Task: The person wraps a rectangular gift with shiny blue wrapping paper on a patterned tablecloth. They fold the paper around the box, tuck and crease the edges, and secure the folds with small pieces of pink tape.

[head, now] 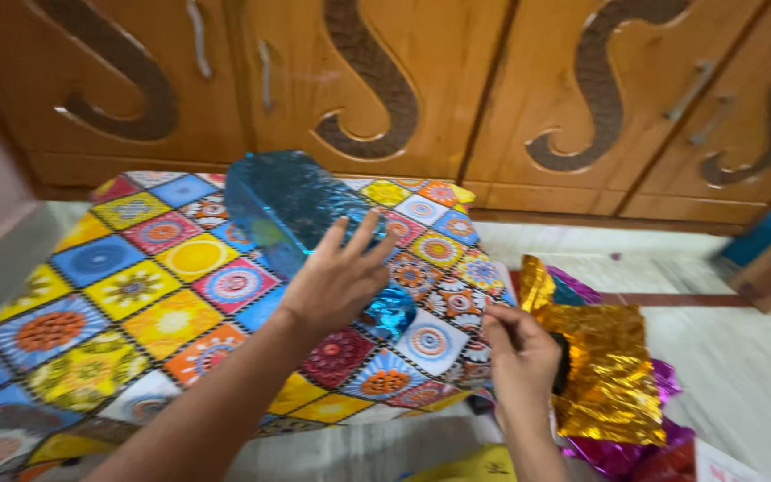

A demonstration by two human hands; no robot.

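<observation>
1. Left hand (336, 277): flat, fingers spread, palm down, pressing on the blue foil sheet (292, 210). No grasp, just pinning it to the surface.
2. Right hand (519, 353): at the table's right edge, fingers curled closed. A small dark object shows at the fingers, too blurred to identify. Can't tell if it is gripped or just behind the hand. The hand sits against the edge of the gold foil sheet (604, 370); contact looks likely, not certain.
3. Blue foil location: on the low table with the patterned cover (127, 295), upper middle, running from near the far edge down to under the left palm. A crumpled bit of blue sticks out just below the palm, toward the right hand.
4. Blue foil look: shiny metallic, fine embossed texture, semi-reflective. The far end curls up off the table; it is not lying flat. The near end is bunched.
5. Progress, my read: early. The sheet is spread and held down, but not flattened, not folded and not wrapped around anything. No cut line visible.
6. Left to do, judging by the current state: smoothing the curl and dealing with the bunched end.
7. Other stock: the gold sheet hangs off to the right of the table above the floor, with magenta foil (617, 451) under it. Both are crinkled and apart from the blue one.
8. Background: wooden cabinet doors (457, 80) with carved S-shaped inlays, behind the table.
</observation>
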